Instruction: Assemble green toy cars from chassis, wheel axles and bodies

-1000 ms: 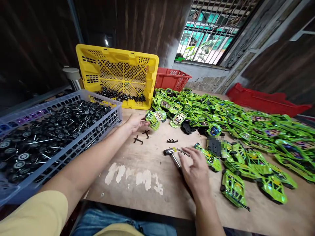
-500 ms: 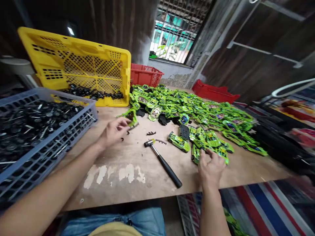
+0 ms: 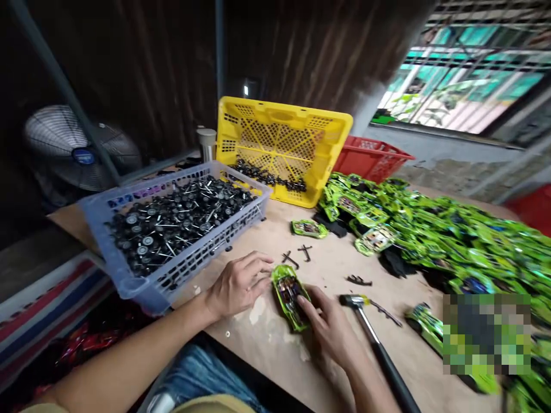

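A green toy car shell (image 3: 289, 295) is turned up so that its inside shows, with dark parts in it. My right hand (image 3: 329, 327) grips it along the right side, the thumb pressed inside the shell. My left hand (image 3: 241, 284) is at its upper left edge, fingers bent and apart; whether the fingertips touch the shell I cannot tell. Small dark plastic pieces (image 3: 290, 261) lie just beyond the shell. A hammer (image 3: 379, 350) with a black handle lies to the right of my right hand.
On the left stands a pale blue crate (image 3: 215, 244) of black wheels on axles. A yellow crate (image 3: 286, 109) on its side holds dark parts. Green car shells (image 3: 430, 223) are heaped on the right, in front of a red crate (image 3: 370, 160). Another green shell (image 3: 309, 228) lies alone.
The view has swung left. My right hand has left the cars on the right and now holds a shell in front of me. A green shell now lies near the yellow crate.
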`<action>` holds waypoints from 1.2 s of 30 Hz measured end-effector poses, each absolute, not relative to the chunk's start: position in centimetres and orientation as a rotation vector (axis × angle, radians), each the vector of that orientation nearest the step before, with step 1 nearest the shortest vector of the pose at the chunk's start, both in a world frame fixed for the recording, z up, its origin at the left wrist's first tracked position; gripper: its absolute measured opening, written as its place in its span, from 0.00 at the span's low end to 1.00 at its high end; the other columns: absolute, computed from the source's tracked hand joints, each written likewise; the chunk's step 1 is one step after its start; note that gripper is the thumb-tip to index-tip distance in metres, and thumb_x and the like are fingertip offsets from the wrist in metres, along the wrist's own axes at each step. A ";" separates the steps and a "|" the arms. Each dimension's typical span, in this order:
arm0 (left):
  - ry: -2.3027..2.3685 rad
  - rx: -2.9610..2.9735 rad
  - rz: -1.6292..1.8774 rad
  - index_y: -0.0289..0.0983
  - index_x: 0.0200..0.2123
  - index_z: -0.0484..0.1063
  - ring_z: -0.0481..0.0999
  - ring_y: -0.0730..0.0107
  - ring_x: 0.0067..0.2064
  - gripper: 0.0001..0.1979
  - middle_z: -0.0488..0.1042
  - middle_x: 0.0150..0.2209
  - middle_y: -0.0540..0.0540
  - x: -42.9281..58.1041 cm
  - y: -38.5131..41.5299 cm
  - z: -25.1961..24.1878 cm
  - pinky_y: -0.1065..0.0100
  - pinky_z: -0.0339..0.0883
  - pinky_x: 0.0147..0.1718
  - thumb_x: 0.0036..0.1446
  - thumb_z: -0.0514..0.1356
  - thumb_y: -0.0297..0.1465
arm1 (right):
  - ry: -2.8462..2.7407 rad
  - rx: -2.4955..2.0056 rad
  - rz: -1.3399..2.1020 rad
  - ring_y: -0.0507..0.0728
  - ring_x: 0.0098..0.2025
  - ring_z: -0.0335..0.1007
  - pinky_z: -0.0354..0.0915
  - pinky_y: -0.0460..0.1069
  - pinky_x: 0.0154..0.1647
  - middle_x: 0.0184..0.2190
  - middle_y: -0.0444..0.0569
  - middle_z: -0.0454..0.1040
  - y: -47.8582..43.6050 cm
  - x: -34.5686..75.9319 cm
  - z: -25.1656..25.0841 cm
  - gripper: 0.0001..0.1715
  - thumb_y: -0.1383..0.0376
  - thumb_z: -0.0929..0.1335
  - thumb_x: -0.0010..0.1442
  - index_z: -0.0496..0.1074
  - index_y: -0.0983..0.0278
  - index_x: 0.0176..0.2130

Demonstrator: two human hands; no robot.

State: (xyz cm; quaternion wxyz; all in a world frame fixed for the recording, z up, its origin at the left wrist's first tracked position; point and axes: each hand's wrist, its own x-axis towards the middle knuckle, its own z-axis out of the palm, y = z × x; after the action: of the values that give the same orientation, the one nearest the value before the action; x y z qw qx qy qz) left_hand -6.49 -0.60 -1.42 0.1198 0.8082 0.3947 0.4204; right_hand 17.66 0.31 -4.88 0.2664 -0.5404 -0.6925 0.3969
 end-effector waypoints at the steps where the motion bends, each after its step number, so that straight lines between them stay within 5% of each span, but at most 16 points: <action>1: 1.222 2.365 1.211 0.36 0.40 0.69 0.76 0.64 0.47 0.04 0.76 0.44 0.41 -7.1 -0.6 -1.5 0.64 0.71 0.45 0.63 0.55 0.27 | -1.937 -1.481 1.004 0.61 0.43 0.74 0.70 0.53 0.43 0.44 0.54 0.77 0.7 17.3 -4.8 0.25 0.49 0.63 0.63 0.71 0.63 0.49; 9: 1.540 2.337 0.961 0.35 0.38 0.70 0.71 0.58 0.47 0.04 0.73 0.42 0.41 -4.6 4.4 -4.7 0.56 0.70 0.47 0.59 0.58 0.26 | -2.240 -1.454 0.460 0.57 0.41 0.74 0.68 0.49 0.45 0.40 0.53 0.76 6.3 12.7 -2.7 0.16 0.58 0.62 0.66 0.75 0.64 0.43; 15: 1.517 2.300 1.219 0.36 0.35 0.69 0.70 0.57 0.47 0.02 0.72 0.40 0.41 -3.0 9.0 -7.2 0.55 0.70 0.47 0.58 0.58 0.25 | -2.224 -1.806 0.087 0.56 0.44 0.71 0.64 0.46 0.46 0.40 0.52 0.76 13.7 15.6 -3.5 0.16 0.66 0.60 0.67 0.76 0.64 0.42; 20: 1.470 2.264 1.469 0.36 0.35 0.68 0.69 0.59 0.47 0.03 0.72 0.41 0.41 -3.2 9.8 -7.4 0.55 0.69 0.48 0.62 0.55 0.25 | -2.056 -2.109 -0.147 0.63 0.52 0.65 0.59 0.52 0.52 0.50 0.62 0.71 19.5 21.8 -4.9 0.23 0.73 0.59 0.62 0.70 0.70 0.54; 24: 1.432 2.271 1.500 0.36 0.35 0.68 0.69 0.60 0.48 0.04 0.71 0.42 0.41 -3.1 9.6 -6.5 0.55 0.69 0.48 0.62 0.55 0.24 | -2.103 -2.180 -0.192 0.65 0.54 0.62 0.59 0.54 0.51 0.55 0.62 0.68 22.3 23.8 -5.8 0.26 0.70 0.61 0.62 0.65 0.69 0.59; 30: 1.399 2.180 1.521 0.37 0.37 0.68 0.70 0.60 0.49 0.05 0.71 0.43 0.41 -3.0 9.1 -5.4 0.55 0.69 0.49 0.60 0.55 0.23 | -2.230 -2.122 -0.227 0.67 0.50 0.66 0.60 0.56 0.45 0.43 0.63 0.75 22.3 23.6 -4.4 0.17 0.64 0.58 0.65 0.72 0.68 0.45; 36: 1.218 2.041 1.678 0.36 0.49 0.66 0.69 0.59 0.54 0.12 0.71 0.49 0.38 -3.0 8.5 -4.0 0.55 0.66 0.54 0.63 0.56 0.31 | -2.351 -2.021 0.036 0.55 0.26 0.67 0.60 0.49 0.29 0.24 0.50 0.74 17.1 23.4 2.4 0.21 0.62 0.54 0.65 0.71 0.63 0.32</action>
State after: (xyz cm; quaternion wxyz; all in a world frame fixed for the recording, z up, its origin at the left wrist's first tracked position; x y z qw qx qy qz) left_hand -3.01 8.52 -3.95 0.1157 0.6968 0.4156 0.5730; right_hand 23.44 17.05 2.42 0.0205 -0.6518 -0.7581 0.0116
